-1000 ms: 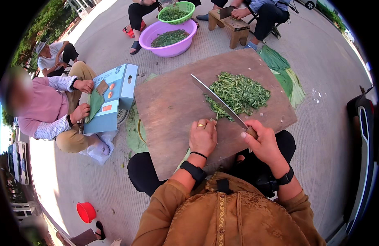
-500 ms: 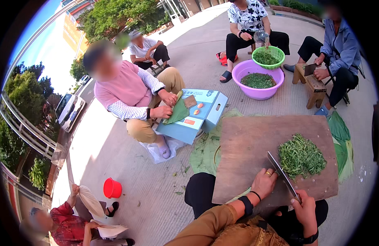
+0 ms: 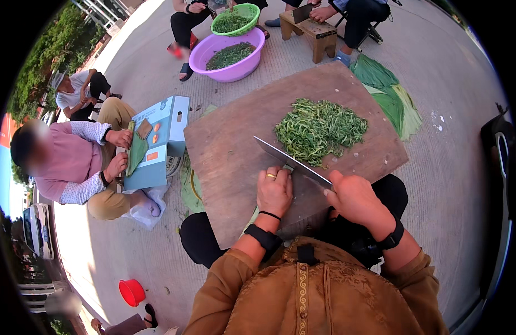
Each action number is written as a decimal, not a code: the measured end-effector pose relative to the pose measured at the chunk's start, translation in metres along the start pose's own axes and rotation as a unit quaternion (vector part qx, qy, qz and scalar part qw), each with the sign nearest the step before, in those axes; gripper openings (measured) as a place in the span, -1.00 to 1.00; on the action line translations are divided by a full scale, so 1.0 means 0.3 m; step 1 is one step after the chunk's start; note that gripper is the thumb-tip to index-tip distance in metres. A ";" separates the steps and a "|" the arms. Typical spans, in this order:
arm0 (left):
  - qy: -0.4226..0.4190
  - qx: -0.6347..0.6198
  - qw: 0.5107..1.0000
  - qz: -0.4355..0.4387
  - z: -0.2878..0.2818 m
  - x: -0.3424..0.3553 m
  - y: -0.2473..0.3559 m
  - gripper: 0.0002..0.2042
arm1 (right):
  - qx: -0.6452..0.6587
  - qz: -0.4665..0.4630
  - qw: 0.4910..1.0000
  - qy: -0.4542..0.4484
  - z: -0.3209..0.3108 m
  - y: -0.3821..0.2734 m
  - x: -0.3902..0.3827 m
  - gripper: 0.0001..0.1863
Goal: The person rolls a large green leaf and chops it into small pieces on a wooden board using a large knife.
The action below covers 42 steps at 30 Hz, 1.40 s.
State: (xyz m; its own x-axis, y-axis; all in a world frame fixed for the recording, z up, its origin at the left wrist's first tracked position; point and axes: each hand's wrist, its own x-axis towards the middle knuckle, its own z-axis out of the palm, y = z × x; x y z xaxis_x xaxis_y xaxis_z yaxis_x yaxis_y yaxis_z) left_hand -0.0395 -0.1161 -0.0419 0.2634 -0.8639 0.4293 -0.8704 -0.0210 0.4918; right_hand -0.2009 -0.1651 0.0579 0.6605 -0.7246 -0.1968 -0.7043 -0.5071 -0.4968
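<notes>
A small folded bundle of green leaf (image 3: 288,167) sits near the middle of a wide brown wooden board (image 3: 230,131), its end just poking out beyond the wearer's left hand (image 3: 274,191). That hand presses down on it with fingers curled close together, a ring on one of them. The right hand (image 3: 355,198) is closed around the handle of a long knife (image 3: 294,161), whose blade slants from near right to far left, right beside the bundle's end; whether the edge touches it cannot be told. Slicing the leaf into fine shreds appears to be the step in hand; another cut would call for the left fingertips tucked back from the edge and a steady downward stroke. Just beyond the blade lies a loose heap of shredded greens (image 3: 322,129). Off the board's far right side, large green leaves (image 3: 389,103) rest on the pavement. On the far side stand a purple basin (image 3: 230,75) and a green colander (image 3: 238,32), both holding greens, and a wooden stool (image 3: 319,36). To the left, a person in a pink top (image 3: 76,151) handles a leaf on a pale blue box (image 3: 149,180).
</notes>
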 end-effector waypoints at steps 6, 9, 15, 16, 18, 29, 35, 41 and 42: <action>-0.017 0.021 1.000 -0.009 -0.027 -0.009 -0.007 -0.93 | -0.003 -0.007 0.998 0.066 0.015 0.001 -0.004 -0.79; -0.007 0.016 1.000 -0.015 -0.028 -0.011 -0.014 -0.91 | 0.004 -0.008 0.997 0.074 0.012 -0.010 -0.020 -0.80; -0.001 0.017 1.000 -0.014 -0.011 -0.004 -0.003 -0.88 | -0.003 -0.016 0.999 0.046 0.017 0.007 -0.067 -0.82; 0.007 0.019 1.000 -0.011 -0.004 -0.006 -0.004 -0.89 | -0.009 -0.022 0.999 0.048 0.019 0.013 -0.071 -0.82; 0.016 0.021 1.000 -0.008 0.002 -0.005 -0.008 -0.89 | -0.016 -0.025 0.999 0.035 0.021 0.011 -0.067 -0.81; 0.053 0.029 0.998 -0.003 -0.001 0.012 -0.014 -0.94 | -0.052 -0.067 0.996 0.038 -0.004 -0.002 -0.022 -0.82; 0.053 0.065 0.996 0.008 0.002 -0.003 -0.044 -0.92 | -0.052 -0.054 0.997 0.034 0.022 -0.015 0.000 -0.84; 0.032 0.041 0.999 -0.010 -0.009 0.009 -0.021 -0.92 | -0.060 -0.051 0.996 0.036 0.011 -0.001 0.001 -0.85; 0.027 0.034 0.999 -0.013 -0.012 0.008 -0.019 -0.91 | -0.061 -0.049 0.996 0.036 0.009 -0.004 -0.001 -0.85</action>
State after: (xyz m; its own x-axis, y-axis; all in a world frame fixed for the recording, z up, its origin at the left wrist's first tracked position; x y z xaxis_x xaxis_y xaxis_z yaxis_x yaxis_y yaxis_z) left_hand -0.0324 -0.1161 -0.0411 0.3062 -0.8348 0.4577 -0.8887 -0.0783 0.4518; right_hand -0.1996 -0.1630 0.0561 0.7098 -0.6987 -0.0893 -0.6670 -0.6260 -0.4040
